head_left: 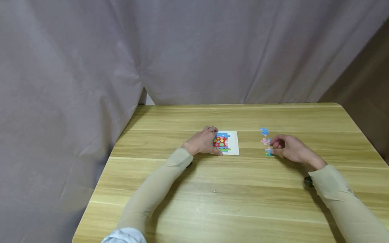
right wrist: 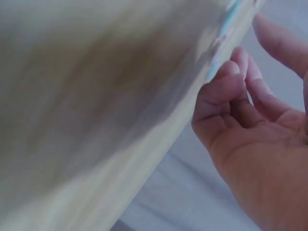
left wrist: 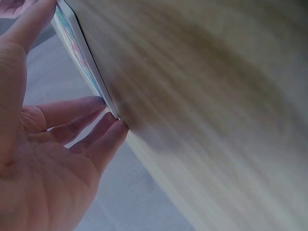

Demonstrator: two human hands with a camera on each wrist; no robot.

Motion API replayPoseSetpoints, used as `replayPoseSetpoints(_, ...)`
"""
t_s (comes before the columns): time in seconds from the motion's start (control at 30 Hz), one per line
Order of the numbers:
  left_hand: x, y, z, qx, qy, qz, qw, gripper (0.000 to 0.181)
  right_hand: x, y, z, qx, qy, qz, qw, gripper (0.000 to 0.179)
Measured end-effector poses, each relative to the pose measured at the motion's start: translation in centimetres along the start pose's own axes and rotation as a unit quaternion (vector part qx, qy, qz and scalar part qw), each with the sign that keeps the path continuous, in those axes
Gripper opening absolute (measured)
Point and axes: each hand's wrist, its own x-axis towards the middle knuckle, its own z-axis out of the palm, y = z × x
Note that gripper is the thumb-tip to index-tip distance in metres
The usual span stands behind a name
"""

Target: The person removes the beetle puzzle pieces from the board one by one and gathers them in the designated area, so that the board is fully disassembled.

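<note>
A white-framed jigsaw tray (head_left: 234, 143) lies on the wooden table, its left part filled with a red, dotted picture on blue and green. My left hand (head_left: 202, 141) grips it from the left, thumb at the near edge and fingers at the far edge. The left wrist view shows fingertips (left wrist: 108, 132) against the tray's rim. My right hand (head_left: 293, 148) is beside loose puzzle pieces, thumb and forefinger apart. Nearest its thumb is a blue-green piece (head_left: 268, 152); a pink piece (head_left: 265, 141) is by the forefinger. Farther back lies a blue piece (head_left: 264, 131).
The wooden table (head_left: 212, 202) reaches from near me to a grey curtain (head_left: 194, 50) behind it. Its left side edge runs along the curtain; the right side edge slopes away beyond my right arm.
</note>
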Motion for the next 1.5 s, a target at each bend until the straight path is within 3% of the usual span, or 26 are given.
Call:
replayPoseSetpoints(0.2, 0.0, 0.1, 0.0, 0.001, 0.0, -0.001, 1.0, 0.104, 1.6, -2.3, 0.5, -0.007, 0.03, -0.025, 0.9992, 0.021)
replayPoseSetpoints(0.4, 0.1, 0.2, 0.0, 0.005, -0.004, -0.007, 1.0, 0.103, 3.9, -4.5, 1.7, 0.005, 0.034, -0.052, 0.998, 0.02)
replayPoseSetpoints(0.73, 0.1, -0.1, 0.2, 0.005, 0.005, -0.005, 1.0, 0.103, 8.1, -7.0, 4.4, -0.039, 0.045, -0.102, 0.993, 0.015)
replayPoseSetpoints(1.03, 0.2, -0.2, 0.5, 0.0, 0.013, 0.001, 0.9999, 0.095, 10.4, -8.6, 6.3, -0.048, 0.011, -0.092, 0.9946, 0.017)
replayPoseSetpoints(1.5, 0.0, -0.1, 0.3, 0.008, 0.014, 0.004, 0.9999, 0.09, 11.5, -9.6, 6.8, -0.046, -0.008, -0.05, 0.9977, 0.011)
